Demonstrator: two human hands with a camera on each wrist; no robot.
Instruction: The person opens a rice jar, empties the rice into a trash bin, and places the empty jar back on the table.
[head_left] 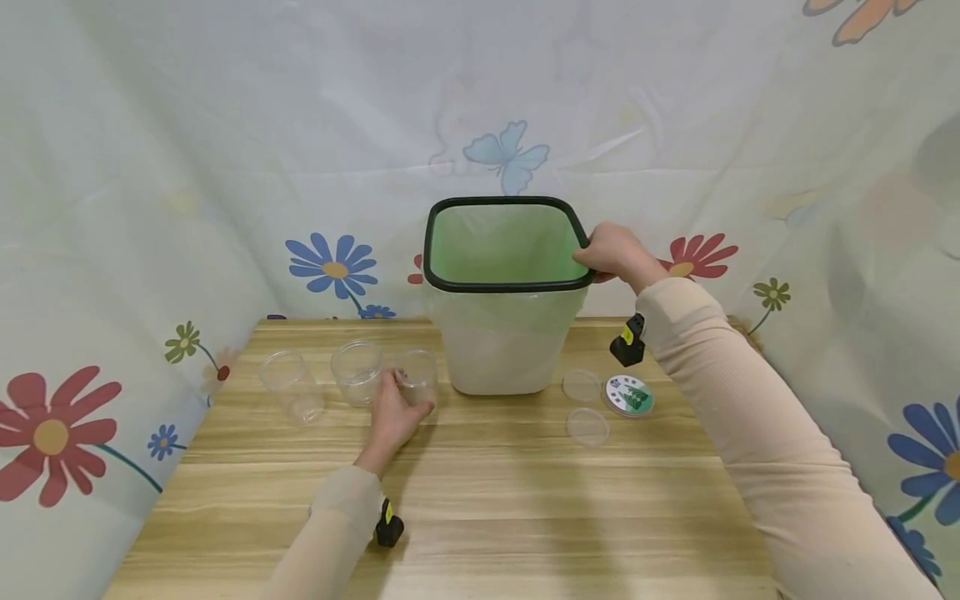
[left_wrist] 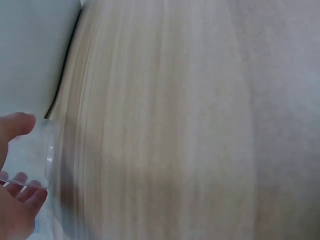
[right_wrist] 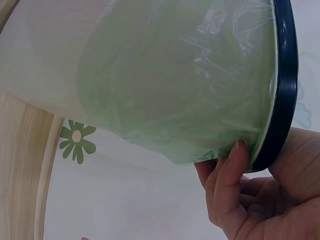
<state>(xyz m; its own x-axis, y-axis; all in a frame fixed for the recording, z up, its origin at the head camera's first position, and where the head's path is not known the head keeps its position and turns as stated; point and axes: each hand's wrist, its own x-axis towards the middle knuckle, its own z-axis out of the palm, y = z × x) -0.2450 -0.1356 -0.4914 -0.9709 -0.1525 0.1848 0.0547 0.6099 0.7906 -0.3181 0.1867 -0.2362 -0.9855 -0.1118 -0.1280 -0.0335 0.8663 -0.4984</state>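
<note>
A pale trash bin (head_left: 495,342) stands upright at the back of the table, with a black rim (head_left: 510,287) and a green plastic liner (right_wrist: 150,90) inside and folded over its outside. My right hand (head_left: 618,254) grips the rim at the right corner, thumb on the inner side and fingers against the outside. Left of the bin, my left hand (head_left: 393,417) holds a clear plastic cup (head_left: 420,371) from the front, thumb on one side and fingers on the other. In the left wrist view that cup (left_wrist: 32,152) shows between thumb and fingers, beside the bin.
Two more clear cups, a wide one (head_left: 356,371) and a taller one (head_left: 292,387), stand farther left. Right of the bin lie two clear round lids (head_left: 582,384) and a round disc with a green print (head_left: 629,395). A flowered curtain (head_left: 360,108) surrounds the table (head_left: 480,508).
</note>
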